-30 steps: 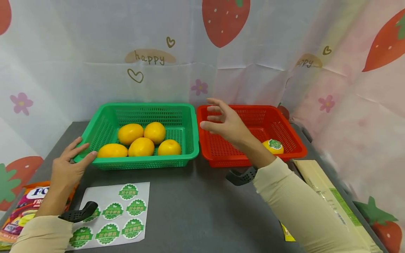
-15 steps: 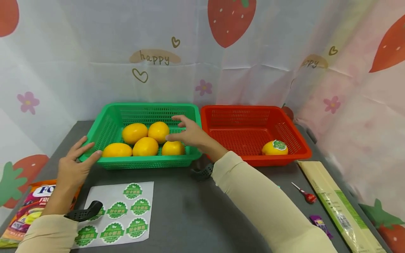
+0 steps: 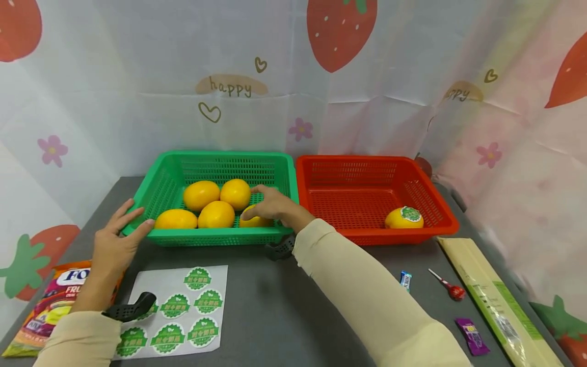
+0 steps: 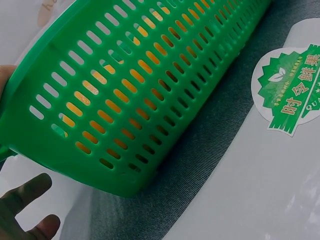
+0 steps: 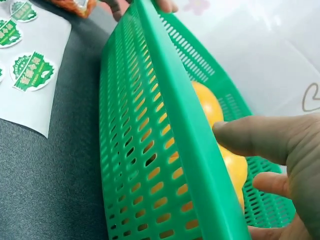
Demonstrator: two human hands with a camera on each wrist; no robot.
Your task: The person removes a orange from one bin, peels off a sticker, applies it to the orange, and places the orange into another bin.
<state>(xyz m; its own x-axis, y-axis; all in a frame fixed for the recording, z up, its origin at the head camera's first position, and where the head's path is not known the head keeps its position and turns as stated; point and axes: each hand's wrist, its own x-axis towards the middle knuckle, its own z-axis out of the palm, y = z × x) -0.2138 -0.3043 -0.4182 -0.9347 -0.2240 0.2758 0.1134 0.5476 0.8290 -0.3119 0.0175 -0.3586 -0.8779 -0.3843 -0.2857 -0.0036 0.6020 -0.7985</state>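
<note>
My right hand [image 3: 277, 208] reaches over the front of the green basket [image 3: 215, 237], thumb and fingers spread around the rightmost orange [image 3: 258, 223]. In the right wrist view the thumb [image 5: 250, 134] overlaps yellow-orange fruit, while the fingertips stand a little apart on its far side. Several more oranges [image 3: 216, 214] lie grouped to the left. My left hand [image 3: 113, 242] rests at the basket's front left corner; in the left wrist view one finger [image 4: 6, 75] lies at the rim and two fingertips [image 4: 42, 184] are off the wall.
A red basket [image 3: 376, 235] on the right contains one orange [image 3: 404, 218] with a green sticker. A sticker sheet [image 3: 179, 311], a snack bag [image 3: 52, 308], a lollipop [image 3: 454, 291], small wrapped candies [image 3: 472, 336] and a long beige packet [image 3: 500, 300] lie on the grey table.
My right hand has moved from above the red basket leftward and down to the rightmost orange in the green basket. The left hand stays at the corner; the head view has shifted slightly.
</note>
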